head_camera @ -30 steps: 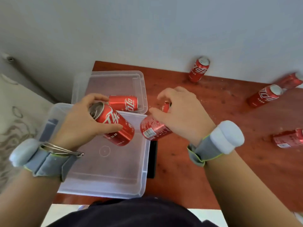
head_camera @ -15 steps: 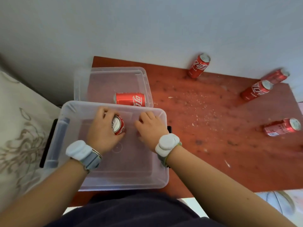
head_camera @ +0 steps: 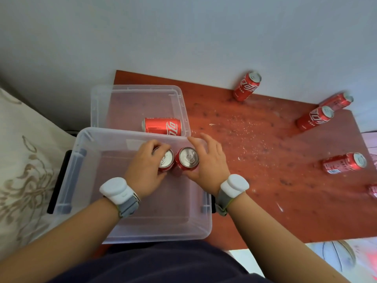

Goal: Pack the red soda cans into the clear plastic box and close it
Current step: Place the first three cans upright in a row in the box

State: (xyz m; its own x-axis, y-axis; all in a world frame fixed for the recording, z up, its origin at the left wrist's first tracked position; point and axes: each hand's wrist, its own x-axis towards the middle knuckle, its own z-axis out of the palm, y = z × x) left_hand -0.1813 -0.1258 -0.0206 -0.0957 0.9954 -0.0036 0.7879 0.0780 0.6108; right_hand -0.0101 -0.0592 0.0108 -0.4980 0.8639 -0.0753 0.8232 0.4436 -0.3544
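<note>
The clear plastic box (head_camera: 133, 234) sits at the red table's near left corner. Two red soda cans stand upright and side by side at its far side. My left hand (head_camera: 145, 170) is shut on the left can (head_camera: 166, 160). My right hand (head_camera: 208, 160) curves beside the right can (head_camera: 188, 159) with its fingers spread apart. Behind the box lies the clear lid (head_camera: 134, 101), and a third can (head_camera: 162, 126) rests on its side on it.
More red cans stand on the red table (head_camera: 255, 180): one by the wall (head_camera: 246, 85), two at the far right (head_camera: 315, 118) (head_camera: 338, 102), one nearer (head_camera: 344, 164), one cut off at the edge (head_camera: 373, 190). Patterned bedding (head_camera: 24, 160) lies on the left.
Both hands carried a can each down into the box and stood them upright. My right hand's fingers have since spread away from its can.
</note>
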